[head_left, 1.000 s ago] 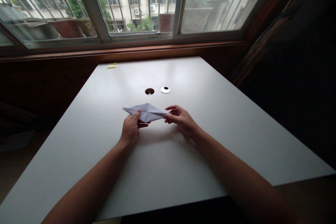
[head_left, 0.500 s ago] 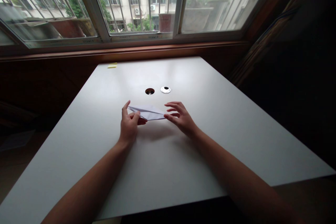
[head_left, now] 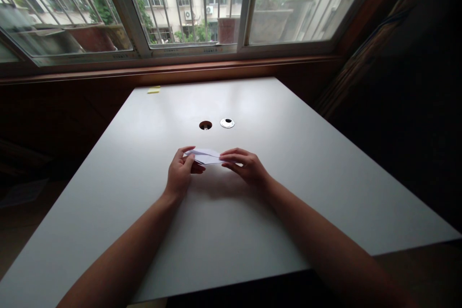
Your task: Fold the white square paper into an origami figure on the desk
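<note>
A folded sheet of white paper (head_left: 207, 156) is held between both hands, just above the white table (head_left: 224, 245). My left hand (head_left: 180, 168) grips its left end, with the thumb on the near side and the index finger curled over the far edge. The right end lies pinched between the thumb and fingers of my right hand (head_left: 247, 163), which partly cover it. Layers and a long crease show along the paper's middle. A soft shadow falls on the tabletop below.
Beyond the paper are a round hole (head_left: 205, 125) in the tabletop and a round silver cover (head_left: 227, 123) beside it. A yellow sticky note (head_left: 153, 89) lies at the far left corner. A barred window (head_left: 191, 5) stands behind the table.
My right hand's fingers have closed over the paper's right end and moved slightly left. The left index finger, raised before, now bends over the paper's left tip.
</note>
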The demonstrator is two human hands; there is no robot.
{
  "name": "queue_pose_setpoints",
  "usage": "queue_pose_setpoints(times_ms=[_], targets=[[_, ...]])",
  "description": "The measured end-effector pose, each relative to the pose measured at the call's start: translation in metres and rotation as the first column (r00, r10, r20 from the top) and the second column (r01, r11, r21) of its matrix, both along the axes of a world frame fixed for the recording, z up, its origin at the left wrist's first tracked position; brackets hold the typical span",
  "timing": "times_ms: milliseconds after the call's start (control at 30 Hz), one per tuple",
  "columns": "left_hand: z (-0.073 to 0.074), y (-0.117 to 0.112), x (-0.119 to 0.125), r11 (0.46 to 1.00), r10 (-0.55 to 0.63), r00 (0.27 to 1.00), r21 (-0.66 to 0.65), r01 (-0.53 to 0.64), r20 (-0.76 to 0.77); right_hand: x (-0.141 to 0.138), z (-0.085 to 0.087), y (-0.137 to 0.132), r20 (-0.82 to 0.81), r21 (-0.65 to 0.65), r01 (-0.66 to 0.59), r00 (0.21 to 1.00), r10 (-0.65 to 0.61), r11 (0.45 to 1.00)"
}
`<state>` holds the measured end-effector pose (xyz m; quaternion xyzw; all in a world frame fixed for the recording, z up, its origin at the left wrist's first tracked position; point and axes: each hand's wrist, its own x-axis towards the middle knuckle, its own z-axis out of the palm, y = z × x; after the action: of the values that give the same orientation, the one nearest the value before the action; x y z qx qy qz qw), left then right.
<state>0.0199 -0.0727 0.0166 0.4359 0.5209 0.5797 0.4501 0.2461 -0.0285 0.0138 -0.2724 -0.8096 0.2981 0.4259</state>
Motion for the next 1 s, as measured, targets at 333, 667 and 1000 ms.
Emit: queue_pose_setpoints(times_ms=[333,667,1000], targets=[[-0.004,0.003,-0.001,1.000,0.003,0.999,0.010,-0.003,0.047,0.000,0.000,0.003,0.016,0.074,-0.002,1.000,0.001,0.997],[-0.008,0.003,-0.002,0.999,-0.005,0.995,0.051,0.000,0.099,0.001,-0.003,0.002,0.075,0.056,-0.012,0.997,0.008,0.998],[-0.008,0.002,-0.001,0.996,-0.092,0.996,0.000,0.092,-0.003,-0.001,-0.008,0.004,0.128,0.066,-0.040,0.991,0.031,0.997]])
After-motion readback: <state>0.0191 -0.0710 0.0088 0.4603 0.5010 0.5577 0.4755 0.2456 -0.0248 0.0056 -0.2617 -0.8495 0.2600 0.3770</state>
